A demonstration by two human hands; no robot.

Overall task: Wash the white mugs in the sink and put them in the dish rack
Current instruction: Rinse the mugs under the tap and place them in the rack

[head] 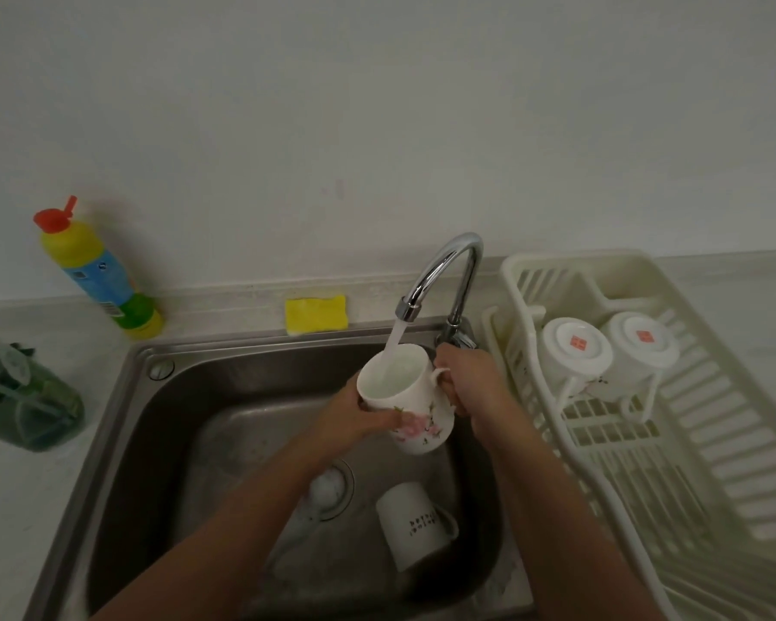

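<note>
At centre frame our left hand (352, 416) wraps its fingers round the flowered white mug (406, 396), tilting its mouth into the faucet (449, 271) stream to rinse. Our right hand (471, 380) grips the handle to steady it. Lower down, another mug (417, 524) lies in the sink (153, 419). At right, two mugs (576, 351) drain upturned in the dish rack (713, 441).

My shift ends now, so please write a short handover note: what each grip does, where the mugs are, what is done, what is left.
The left grip holds the flowered mug by its body; the right grip holds its handle, under the running tap.
Done: two mugs upside down in the dish rack.
To do: finish rinsing this mug, rack it, then wash the other mug in the sink.
</note>
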